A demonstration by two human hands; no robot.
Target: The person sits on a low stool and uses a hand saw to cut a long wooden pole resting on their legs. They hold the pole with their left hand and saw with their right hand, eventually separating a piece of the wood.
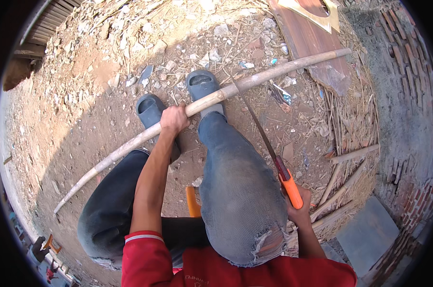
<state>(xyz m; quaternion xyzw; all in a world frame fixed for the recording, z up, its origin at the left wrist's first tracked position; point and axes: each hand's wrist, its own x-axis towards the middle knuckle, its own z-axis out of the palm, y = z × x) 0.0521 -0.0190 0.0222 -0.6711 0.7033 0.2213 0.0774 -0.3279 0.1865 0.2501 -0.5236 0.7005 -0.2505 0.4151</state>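
A long, pale bamboo pole point(123, 149) slants from the lower left to the upper right, passing over my sandalled feet. My left hand point(175, 119) is closed around it near its middle. In my right hand point(301, 208), beside my right knee, is the orange handle of a hand saw point(262, 131). The saw's thin dark blade points up and to the left, and its far end meets the pole just right of my right sandal point(200, 82). How deep the teeth sit in the bamboo I cannot tell.
A brown wooden board point(310, 40) lies under the pole's far right end. Loose sticks point(343, 189), a grey slab point(368, 234) and a brick wall point(410, 71) stretch along the right. Stones and straw litter the ground. An orange plastic piece point(193, 202) shows between my legs.
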